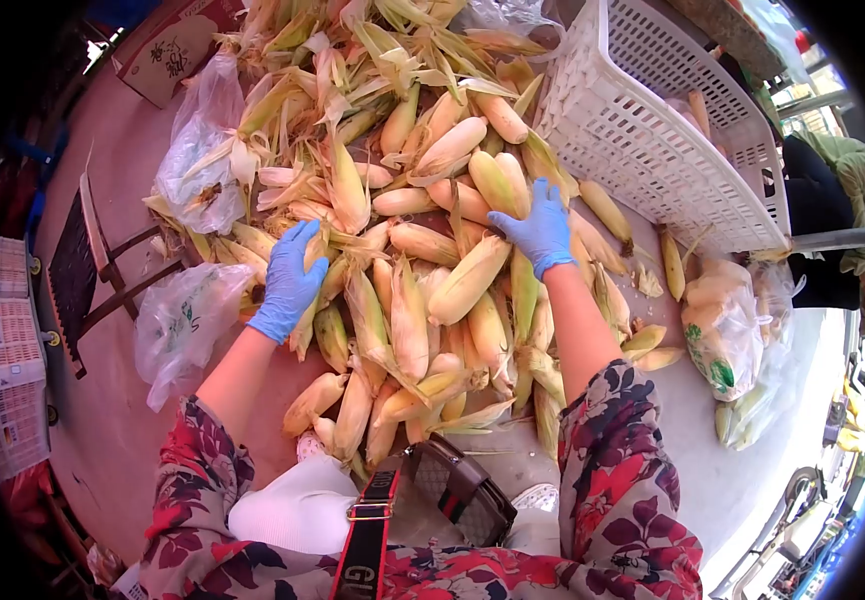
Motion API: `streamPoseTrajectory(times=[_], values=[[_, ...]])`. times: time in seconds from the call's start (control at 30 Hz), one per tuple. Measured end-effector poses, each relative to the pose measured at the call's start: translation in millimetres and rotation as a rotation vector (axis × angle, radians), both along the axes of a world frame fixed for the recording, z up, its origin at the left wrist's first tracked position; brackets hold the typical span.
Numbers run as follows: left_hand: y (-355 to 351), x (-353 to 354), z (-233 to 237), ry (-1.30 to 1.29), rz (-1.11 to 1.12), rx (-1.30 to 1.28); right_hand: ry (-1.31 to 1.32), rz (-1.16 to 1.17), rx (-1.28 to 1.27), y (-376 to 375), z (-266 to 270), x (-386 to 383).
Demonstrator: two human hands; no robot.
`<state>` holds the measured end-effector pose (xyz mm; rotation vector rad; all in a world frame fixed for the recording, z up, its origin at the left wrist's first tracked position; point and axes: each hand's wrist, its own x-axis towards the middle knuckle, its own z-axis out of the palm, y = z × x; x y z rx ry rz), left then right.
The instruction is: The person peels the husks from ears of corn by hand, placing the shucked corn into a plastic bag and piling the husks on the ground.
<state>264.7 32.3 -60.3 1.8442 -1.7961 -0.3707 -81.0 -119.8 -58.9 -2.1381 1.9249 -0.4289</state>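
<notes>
A large pile of corn cobs (472, 280), many with husks partly on, spreads over the floor before me. My left hand (290, 280), in a blue glove, rests on cobs at the pile's left side, its fingers apart. On the right side, my right hand (540, 230), also gloved in blue, lies over the cobs with its fingers spread. Neither hand is wrapped round a cob. Loose husks (382, 50) are heaped at the top of the pile.
A white plastic crate (642, 140) stands at the upper right, near a person (842, 170). Plastic bags lie left (187, 320) and right (722, 325) of the pile. A dark folding stool (82, 270) is at the left, a cardboard box (172, 55) at the upper left.
</notes>
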Motion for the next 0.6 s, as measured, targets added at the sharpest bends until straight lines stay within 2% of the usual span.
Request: streamPoseTrajectory(times=[0.1,0.2,0.23,0.27,0.33,0.4,0.47,0.53,0.6], values=[[-41.9,-16.3,5.8,0.009,-0.064,-0.012,-0.268,0.056,0.262,-23.3,-35.7,8.5],[-107.4,-16.1,-10.2,0.055,-0.063,0.070,-0.279,0.000,0.188,-17.7,-49.2,14.3],[-131.9,-18.4,-11.9,0.063,-0.044,0.087,-0.284,0.051,0.114,-7.3,-55.9,12.4],[-156.8,-26.0,-13.5,0.077,-0.033,0.106,-0.417,0.127,0.048,5.6,-56.2,11.0],[-203.0,-49.0,-22.7,0.085,-0.031,0.120,-0.435,0.164,0.117,30.0,-39.5,15.7],[-235.9,-83.0,-35.8,0.010,-0.077,0.093,-0.496,0.237,0.079,55.3,-34.9,25.7],[-252.3,-120.2,-50.3,-0.110,-0.139,0.148,-0.197,0.432,0.287,81.0,-3.1,48.9],[-239.8,-156.5,-38.9,-0.345,-0.042,0.185,-0.061,0.389,0.248,112.6,-8.2,84.7],[-239.9,-158.6,-49.4,-0.266,-0.024,0.117,-0.129,0.317,0.291,124.2,-1.3,92.7]])
